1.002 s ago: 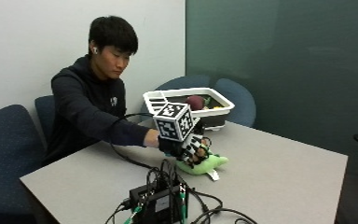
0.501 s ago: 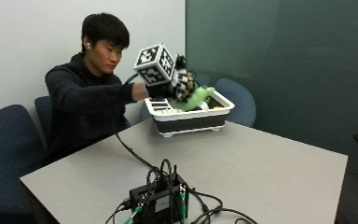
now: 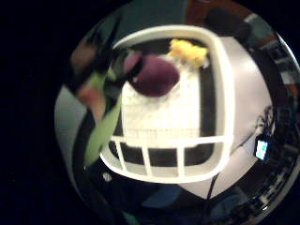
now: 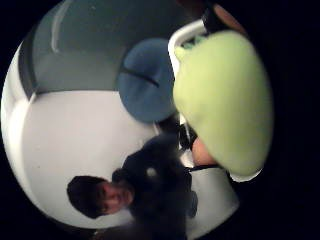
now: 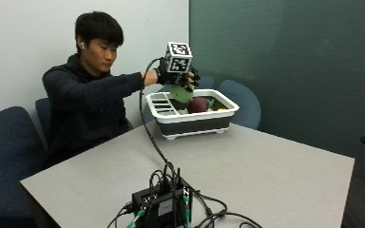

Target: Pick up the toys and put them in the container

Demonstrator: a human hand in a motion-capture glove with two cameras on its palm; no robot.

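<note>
Green toy (image 5: 182,93): held above the container, over its slatted end, hanging down from the fingers.
Right hand (image 5: 181,77): raised over the container, fingers curled round the green toy.
Container (image 5: 192,124): white basket on the table's far end.
Inside the container: purple toy (image 5: 197,104), yellow toy (image 3: 188,50).
Table (image 5: 264,166): grey, under the container.

No words, labels, brand names or numbers can be read on anything here, from any of the three views.

Green plush toy (image 5: 182,93) held above white container (image 5: 224,114); purple toy (image 5: 198,104), yellow toy (image 3: 188,50) inside.
</note>
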